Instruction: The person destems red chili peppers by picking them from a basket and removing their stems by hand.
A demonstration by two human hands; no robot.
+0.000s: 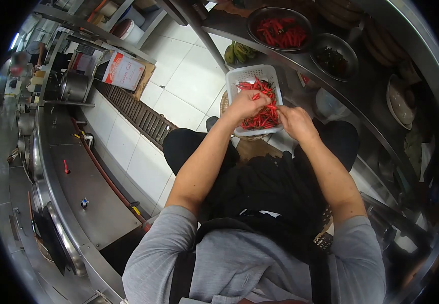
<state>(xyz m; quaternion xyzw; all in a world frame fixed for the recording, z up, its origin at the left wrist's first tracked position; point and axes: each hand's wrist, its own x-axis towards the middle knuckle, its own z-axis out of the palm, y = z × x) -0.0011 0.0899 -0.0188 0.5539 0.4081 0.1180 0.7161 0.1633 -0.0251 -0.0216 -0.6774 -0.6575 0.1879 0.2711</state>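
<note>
Between my knees stands a white plastic basket [239, 74] of red chilies [260, 121], some with green stems. My left hand [246, 105] is over the basket, its fingers closed in a pinch with a red chili showing at the tips. At the basket's right side my right hand [297, 123] is closed too, thumb and finger pinching the end of a red chili [271, 107] that lies between both hands. The chili's far end is close to the left fingers; whether they touch it I cannot tell.
On the steel shelf [300, 65] ahead sit a metal bowl of red chilies [283, 33] and a bowl of green stems [331, 60]. Green bananas [238, 52] lie beyond the basket. A red-and-white oil tin [124, 72] and a floor drain grate [135, 111] are to the left, beside the steel stove [95, 177].
</note>
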